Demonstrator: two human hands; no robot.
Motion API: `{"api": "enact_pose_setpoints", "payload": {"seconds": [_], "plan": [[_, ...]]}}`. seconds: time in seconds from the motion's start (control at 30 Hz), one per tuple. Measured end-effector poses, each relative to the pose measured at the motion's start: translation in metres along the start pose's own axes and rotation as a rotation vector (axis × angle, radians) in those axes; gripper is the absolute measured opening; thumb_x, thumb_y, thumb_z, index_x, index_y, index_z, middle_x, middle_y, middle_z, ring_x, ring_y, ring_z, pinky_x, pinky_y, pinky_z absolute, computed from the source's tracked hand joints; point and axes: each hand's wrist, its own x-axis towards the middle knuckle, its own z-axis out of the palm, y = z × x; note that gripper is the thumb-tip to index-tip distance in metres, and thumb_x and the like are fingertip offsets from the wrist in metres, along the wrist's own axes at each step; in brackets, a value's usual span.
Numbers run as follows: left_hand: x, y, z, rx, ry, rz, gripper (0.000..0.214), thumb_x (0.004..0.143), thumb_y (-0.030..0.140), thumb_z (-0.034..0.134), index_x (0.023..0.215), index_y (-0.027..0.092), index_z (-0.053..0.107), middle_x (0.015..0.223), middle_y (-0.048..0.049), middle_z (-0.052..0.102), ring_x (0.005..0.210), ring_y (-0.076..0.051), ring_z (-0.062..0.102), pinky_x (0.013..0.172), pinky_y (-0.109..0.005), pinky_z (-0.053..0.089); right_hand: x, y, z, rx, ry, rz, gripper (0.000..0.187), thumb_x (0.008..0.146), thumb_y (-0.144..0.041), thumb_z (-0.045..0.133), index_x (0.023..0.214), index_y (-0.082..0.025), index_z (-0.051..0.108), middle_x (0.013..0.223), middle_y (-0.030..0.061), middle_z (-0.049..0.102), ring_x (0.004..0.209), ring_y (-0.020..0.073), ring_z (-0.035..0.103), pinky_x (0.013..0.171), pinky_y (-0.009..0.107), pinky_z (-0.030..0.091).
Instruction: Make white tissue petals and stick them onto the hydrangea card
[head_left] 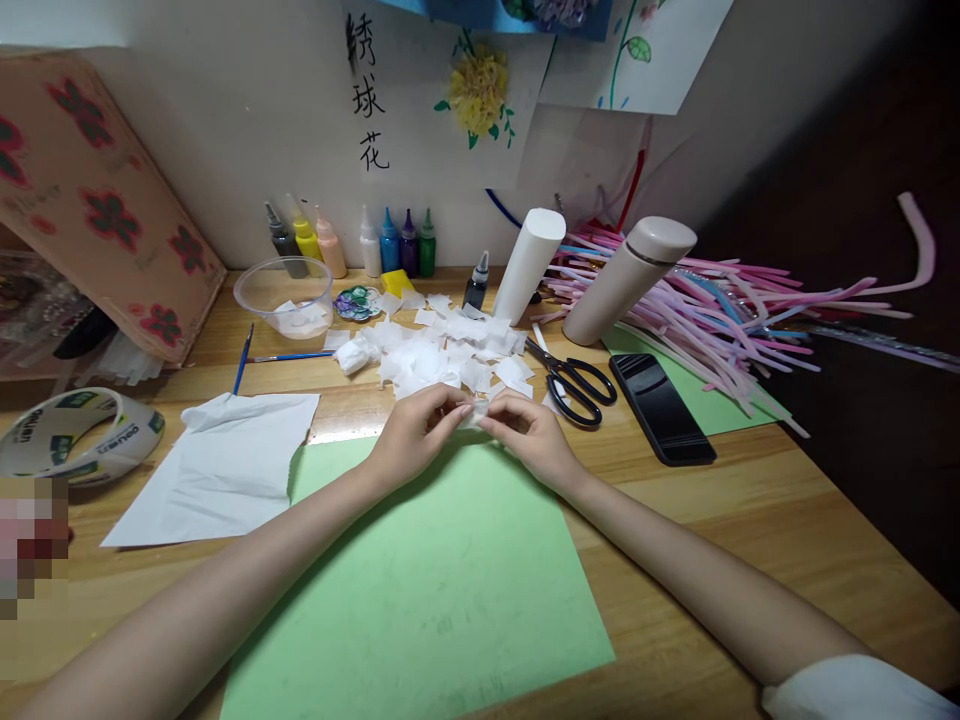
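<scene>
On the head view I've got both hands meeting over the far edge of a flat, light-green paper sheet (pixel 435 570) on the wood-grain worktop (pixel 757 520). The left hand (pixel 420 428) has thumb and fingers pinched on a small, thin white paper piece (pixel 475 412), and the right hand (pixel 529 435) is pinching that same bit from the other side, so it's sitting right between the fingertips. Can't make out its exact shape from here, fingers cover too much of it. Just behind it I see a messy spread of thin white paper scraps (pixel 431 355), with black-handled scissors (pixel 576 392) lying just right of them, then a flat black phone (pixel 664 410) further right. Over on the left, a creased white paper sheet (pixel 232 465) touches the green one, and a round clear plastic tub (pixel 262 318) stands farther back holding some white bits.
</scene>
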Motion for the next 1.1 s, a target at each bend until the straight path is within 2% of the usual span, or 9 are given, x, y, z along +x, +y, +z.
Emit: {"api": "enact_pose_setpoints", "payload": {"seconds": [0.17, 0.27, 0.37, 0.47, 0.67, 0.83, 1.1], "plan": [[-0.0003, -0.0022, 0.0012, 0.069, 0.026, -0.027, 0.017, 0.087, 0.030, 0.050, 0.098, 0.019, 0.057, 0.077, -0.0001, 0.058, 0.065, -0.010, 0.052, 0.060, -0.022, 0.043, 0.0000, -0.0027, -0.0015, -0.053, -0.049, -0.063, 0.017, 0.081, -0.032, 0.060, 0.073, -0.018, 0.064, 0.071, 0.0006, 0.054, 0.069, 0.0136, 0.050, 0.064, 0.026, 0.040], [-0.0014, 0.0000, 0.0015, 0.200, 0.111, 0.031, 0.021, 0.085, 0.028, 0.053, 0.104, 0.019, 0.055, 0.091, -0.0044, 0.057, 0.078, -0.013, 0.054, 0.066, -0.025, 0.044, 0.0001, -0.0037, -0.0023, -0.045, -0.031, -0.055, 0.017, 0.081, -0.031, 0.059, 0.072, -0.018, 0.066, 0.070, 0.0008, 0.054, 0.069, 0.0140, 0.051, 0.065, 0.027, 0.040], [-0.0029, 0.0027, 0.0021, 0.349, 0.148, 0.157, 0.016, 0.082, 0.029, 0.056, 0.095, 0.019, 0.060, 0.096, -0.0064, 0.056, 0.089, -0.017, 0.053, 0.074, -0.030, 0.043, 0.0002, -0.0042, -0.0025, -0.041, -0.026, -0.038, 0.019, 0.082, -0.031, 0.058, 0.071, -0.018, 0.067, 0.069, 0.0010, 0.056, 0.069, 0.0143, 0.052, 0.065, 0.027, 0.040], [-0.0043, 0.0028, 0.0032, 0.426, 0.103, 0.224, 0.013, 0.082, 0.030, 0.057, 0.087, 0.021, 0.064, 0.087, -0.0041, 0.059, 0.082, -0.017, 0.054, 0.072, -0.030, 0.041, 0.0002, -0.0047, -0.0021, -0.038, -0.053, -0.043, 0.020, 0.083, -0.030, 0.057, 0.073, -0.019, 0.069, 0.070, 0.0010, 0.057, 0.071, 0.0141, 0.053, 0.067, 0.027, 0.041], [-0.0055, -0.0002, 0.0055, 0.442, 0.128, 0.202, 0.013, 0.078, 0.029, 0.059, 0.075, 0.018, 0.066, 0.074, -0.0030, 0.062, 0.072, -0.015, 0.054, 0.064, -0.028, 0.040, -0.0008, -0.0059, -0.0020, -0.059, -0.118, -0.048, 0.027, 0.085, -0.030, 0.054, 0.065, -0.016, 0.064, 0.068, 0.0005, 0.053, 0.069, 0.0130, 0.051, 0.067, 0.026, 0.039], [-0.0051, -0.0011, 0.0051, 0.439, 0.137, 0.216, 0.012, 0.076, 0.027, 0.060, 0.070, 0.019, 0.068, 0.070, -0.0024, 0.062, 0.068, -0.014, 0.054, 0.062, -0.027, 0.040, -0.0008, -0.0053, -0.0023, -0.072, -0.127, -0.046, 0.026, 0.085, -0.031, 0.054, 0.065, -0.016, 0.064, 0.068, 0.0010, 0.054, 0.068, 0.0133, 0.051, 0.065, 0.027, 0.039], [-0.0049, -0.0023, 0.0046, 0.394, 0.144, 0.201, 0.011, 0.075, 0.024, 0.061, 0.068, 0.018, 0.068, 0.068, -0.0027, 0.062, 0.067, -0.014, 0.054, 0.061, -0.026, 0.041, -0.0014, -0.0029, -0.0007, -0.114, -0.131, -0.044, 0.016, 0.082, -0.026, 0.057, 0.080, -0.017, 0.070, 0.074, 0.0025, 0.057, 0.067, 0.0130, 0.050, 0.060, 0.026, 0.037]]}}
